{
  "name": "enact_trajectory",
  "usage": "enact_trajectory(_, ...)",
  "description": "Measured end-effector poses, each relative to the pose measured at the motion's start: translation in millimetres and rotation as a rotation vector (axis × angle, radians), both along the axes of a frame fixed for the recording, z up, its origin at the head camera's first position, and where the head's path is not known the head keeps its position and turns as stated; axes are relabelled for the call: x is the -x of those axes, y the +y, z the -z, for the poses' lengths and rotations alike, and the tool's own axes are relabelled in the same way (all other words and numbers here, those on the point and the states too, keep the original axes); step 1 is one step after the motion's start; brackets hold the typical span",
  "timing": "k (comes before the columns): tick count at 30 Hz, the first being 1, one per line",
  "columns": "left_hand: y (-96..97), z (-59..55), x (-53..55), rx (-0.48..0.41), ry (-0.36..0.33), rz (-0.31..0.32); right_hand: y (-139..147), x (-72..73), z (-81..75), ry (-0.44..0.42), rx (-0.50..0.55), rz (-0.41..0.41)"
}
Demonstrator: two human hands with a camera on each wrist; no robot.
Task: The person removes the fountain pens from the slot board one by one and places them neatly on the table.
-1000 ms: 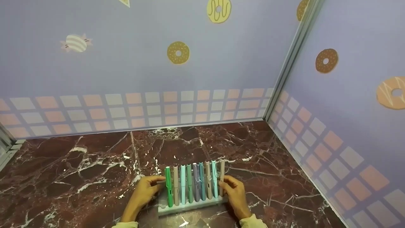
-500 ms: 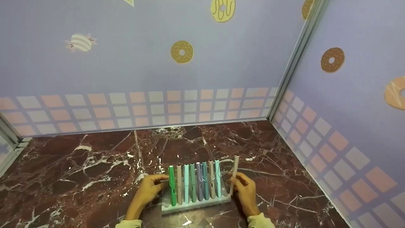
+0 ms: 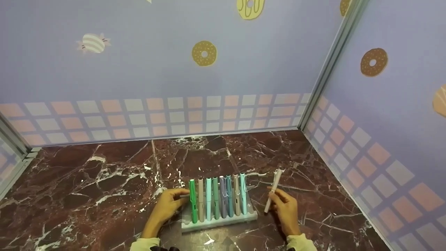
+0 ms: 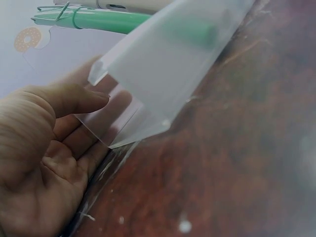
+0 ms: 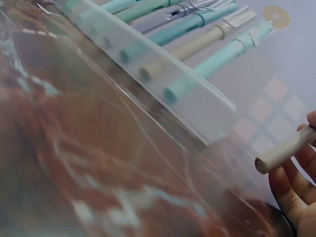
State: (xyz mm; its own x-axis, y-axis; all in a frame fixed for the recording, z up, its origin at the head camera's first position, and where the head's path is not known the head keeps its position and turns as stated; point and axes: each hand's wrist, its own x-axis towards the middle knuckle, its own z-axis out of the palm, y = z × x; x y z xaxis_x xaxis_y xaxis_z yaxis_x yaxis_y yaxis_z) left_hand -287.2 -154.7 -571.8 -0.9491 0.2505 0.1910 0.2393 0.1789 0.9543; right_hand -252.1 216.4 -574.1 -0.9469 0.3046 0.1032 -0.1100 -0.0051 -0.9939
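A translucent pen stand (image 3: 219,225) sits on the marble-patterned table, holding a row of upright pens. A bright green pen (image 3: 193,205) is at the row's left end and a light aqua pen (image 3: 243,195) is the rightmost one. My left hand (image 3: 165,207) grips the stand's left end; in the left wrist view the thumb is in front of the clear panel (image 4: 148,69) and fingers show through it. To the right of the stand, apart from it, my right hand (image 3: 286,209) pinches a beige pen (image 3: 273,191), tilted with its top leaning right. The right wrist view shows its blunt lower end.
The dark red marbled tabletop (image 3: 104,195) extends to a lilac back wall (image 3: 139,62) printed with sweets and checks. A similar side wall (image 3: 393,115) closes off the right, with a metal corner post (image 3: 324,73) between them.
My right hand has drawn the beige pen out of the stand's right end and carried it to the right, tilting it. The left hand has stayed at the stand's left end.
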Motion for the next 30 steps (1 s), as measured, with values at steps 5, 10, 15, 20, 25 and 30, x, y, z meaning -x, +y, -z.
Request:
enact_trajectory(5, 1.7, -0.2, -0.5, -0.003, -0.01, -0.004, 20, -3.5, 0.4, -0.011, -0.043, 0.023)
enact_trajectory(10, 1.8, -0.7, -0.2, 0.006, -0.021, -0.001, 38, -5.9, 0.2, -0.022, -0.042, 0.07)
enact_trajectory(15, 1.2, -2.6, 0.0, 0.005, -0.005, -0.001, 42, -5.5, 0.3, -0.028, -0.105, 0.04)
enact_trajectory(20, 2.6, -0.6, 0.3, 0.014, 0.019, 0.019, 41, -6.6, 2.3, -0.009, -0.173, 0.054)
enact_trajectory(25, 2.6, 0.3, 0.3, 0.037, 0.021, -0.004, 36, -10.2, 4.5, 0.026, -0.134, 0.019)
enact_trajectory(30, 1.1, 0.7, 2.1, 0.036, 0.006, -0.012, 28, -16.7, 5.4, 0.03, -0.06, -0.037)
